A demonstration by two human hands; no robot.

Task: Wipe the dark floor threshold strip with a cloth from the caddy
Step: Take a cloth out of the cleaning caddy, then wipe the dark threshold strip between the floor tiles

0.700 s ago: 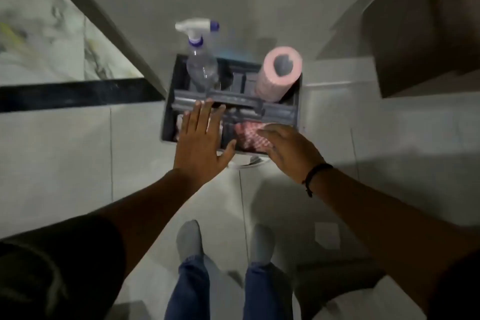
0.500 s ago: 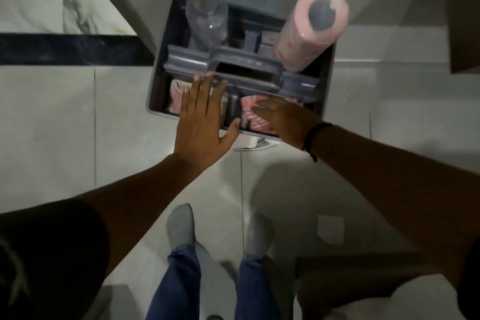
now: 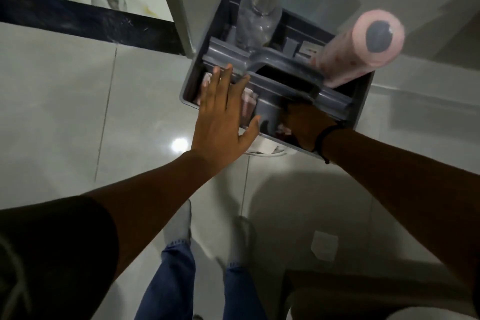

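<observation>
A grey caddy (image 3: 362, 101) stands on the pale tiled floor against the wall. My left hand (image 3: 223, 117) hovers flat and open over its near left compartment, where pink cloth (image 3: 248, 105) shows. My right hand (image 3: 304, 127) reaches down into the near right compartment, under the caddy's handle bar (image 3: 280, 70); its fingers are hidden there among pink checked cloth (image 3: 284, 129), so its grip is unclear. The dark threshold strip (image 3: 85, 23) runs across the floor at upper left and ends at the door frame beside the caddy.
A clear spray bottle (image 3: 259, 13) and a pink paper roll (image 3: 361, 47) stand in the caddy's far compartments. A white item (image 3: 265, 149) lies under the caddy's near edge. My socked feet (image 3: 179, 223) stand below. A dark box (image 3: 363, 291) sits at lower right.
My head has moved closer to the caddy. My right hand has gone from above the checked cloth down into the compartment. My left hand has stayed flat over the left side.
</observation>
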